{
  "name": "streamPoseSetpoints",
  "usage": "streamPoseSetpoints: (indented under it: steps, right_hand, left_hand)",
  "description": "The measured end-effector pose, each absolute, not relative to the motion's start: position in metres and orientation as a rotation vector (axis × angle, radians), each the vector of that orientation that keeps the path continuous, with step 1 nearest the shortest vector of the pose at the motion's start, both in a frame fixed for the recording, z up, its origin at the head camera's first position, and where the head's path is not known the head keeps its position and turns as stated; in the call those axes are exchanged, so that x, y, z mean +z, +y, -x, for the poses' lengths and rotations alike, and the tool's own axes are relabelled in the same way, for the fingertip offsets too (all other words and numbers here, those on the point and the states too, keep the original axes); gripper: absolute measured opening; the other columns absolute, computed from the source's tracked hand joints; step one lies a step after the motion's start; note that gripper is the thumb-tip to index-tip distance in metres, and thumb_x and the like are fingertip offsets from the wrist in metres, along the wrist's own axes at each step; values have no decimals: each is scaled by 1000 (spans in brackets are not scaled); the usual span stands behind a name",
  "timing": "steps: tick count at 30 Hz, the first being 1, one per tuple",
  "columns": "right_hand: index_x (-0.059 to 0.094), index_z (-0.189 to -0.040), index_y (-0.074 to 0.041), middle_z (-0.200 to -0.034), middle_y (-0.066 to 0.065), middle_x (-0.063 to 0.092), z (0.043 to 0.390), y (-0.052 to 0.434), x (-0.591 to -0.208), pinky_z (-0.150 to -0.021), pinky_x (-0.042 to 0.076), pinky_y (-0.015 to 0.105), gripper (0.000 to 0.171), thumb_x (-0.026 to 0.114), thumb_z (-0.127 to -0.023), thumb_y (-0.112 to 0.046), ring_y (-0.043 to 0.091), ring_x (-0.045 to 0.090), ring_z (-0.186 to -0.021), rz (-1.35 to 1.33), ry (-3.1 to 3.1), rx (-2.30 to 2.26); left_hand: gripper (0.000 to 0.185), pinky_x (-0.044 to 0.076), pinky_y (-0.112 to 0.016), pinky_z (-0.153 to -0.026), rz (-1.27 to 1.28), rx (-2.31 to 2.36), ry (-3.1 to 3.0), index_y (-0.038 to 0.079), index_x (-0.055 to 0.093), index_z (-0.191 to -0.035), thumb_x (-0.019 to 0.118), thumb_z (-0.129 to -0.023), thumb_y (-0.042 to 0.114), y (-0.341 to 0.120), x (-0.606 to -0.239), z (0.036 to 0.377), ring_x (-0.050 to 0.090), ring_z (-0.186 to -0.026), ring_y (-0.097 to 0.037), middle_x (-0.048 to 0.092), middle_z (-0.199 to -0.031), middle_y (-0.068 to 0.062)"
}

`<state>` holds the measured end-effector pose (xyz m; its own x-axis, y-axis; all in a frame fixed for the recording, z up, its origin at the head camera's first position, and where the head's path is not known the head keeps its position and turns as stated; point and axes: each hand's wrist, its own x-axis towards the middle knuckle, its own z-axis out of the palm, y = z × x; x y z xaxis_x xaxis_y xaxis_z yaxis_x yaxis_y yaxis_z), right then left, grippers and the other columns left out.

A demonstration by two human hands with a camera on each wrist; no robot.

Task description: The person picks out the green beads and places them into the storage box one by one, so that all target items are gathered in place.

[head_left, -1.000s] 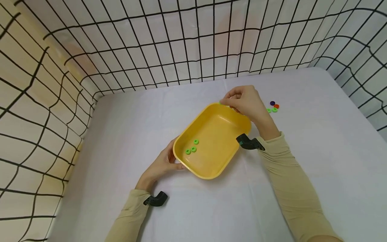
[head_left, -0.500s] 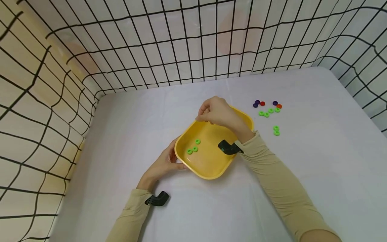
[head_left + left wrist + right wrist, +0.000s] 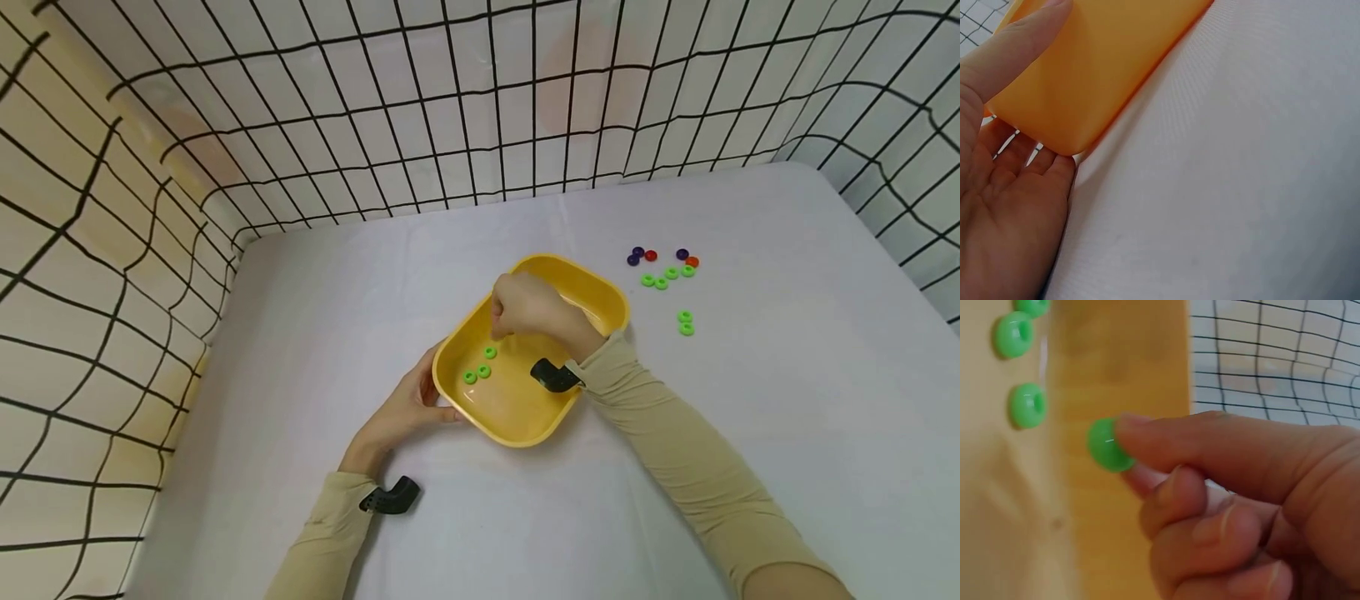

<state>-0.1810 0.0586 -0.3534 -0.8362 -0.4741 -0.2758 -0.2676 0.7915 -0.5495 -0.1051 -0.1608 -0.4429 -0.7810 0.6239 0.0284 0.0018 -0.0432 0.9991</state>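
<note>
A yellow tray point(image 3: 517, 412) stands at an angle on the white-covered table. My left hand point(image 3: 405, 407) grips its near-left corner. In the left wrist view the thumb point(image 3: 1022, 47) lies along the tray's outer wall and the fingers curl at the corner. Over the tray's inside, my right hand point(image 3: 528, 308) pinches a green bead point(image 3: 1109, 445) between thumb and index finger, clearest in the right wrist view. Below that hand, 3 green beads point(image 3: 483, 371) lie on the tray floor, each with a hole through it.
Right of the tray, several green beads point(image 3: 671, 273) lie loose on the table, with purple beads point(image 3: 633, 260) and a red bead point(image 3: 650, 256) behind them. An orange bead point(image 3: 692, 262) is there too. Black wire grid point(image 3: 495, 117) fences the table's back and sides.
My right hand has moved from the tray's far rim leftward, then down into the tray, uncovering more loose beads on the right. The left hand stays on its corner.
</note>
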Motion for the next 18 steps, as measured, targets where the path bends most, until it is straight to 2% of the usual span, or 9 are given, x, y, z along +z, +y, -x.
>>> streamPoseSetpoints:
  steps: [2, 4, 10, 18]
  right_hand:
    - [43, -45, -14, -44, -6, 32, 180, 58, -357, -41, 18, 19, 38, 68, -73, -9, 7, 24, -42, 552, 2559, -667]
    - [36, -45, -14, -44, -5, 27, 180, 57, -360, -41, 14, 19, 43, 67, -73, -7, 8, 19, -42, 544, 2538, -643]
    - [39, -46, -14, -43, -5, 34, 182, 54, -367, -40, 16, 19, 42, 70, -75, -10, 7, 26, -40, 530, 2511, -595]
    - [43, -48, -13, -44, -4, 37, 185, 52, -372, -40, 18, 18, 39, 70, -76, -10, 8, 29, -41, 528, 2489, -581]
  left_hand:
    - [94, 24, -29, -110, -678, 1875, 1815, 16, 23, -145, 75, -70, -6, -162, -448, 107, 23, -135, -22, 25, -149, -3]
    - [94, 25, -28, -110, -686, 1869, 1834, 17, 24, -145, 76, -69, -4, -163, -452, 108, 24, -135, -20, 26, -148, -3]
    - [95, 25, -28, -110, -690, 1871, 1835, 17, 24, -145, 76, -69, -3, -163, -453, 108, 25, -135, -20, 26, -148, -3]
    - [93, 22, -37, -111, -689, 1859, 1814, 8, 19, -145, 73, -71, -8, -160, -434, 103, 21, -135, -30, 22, -149, -11]
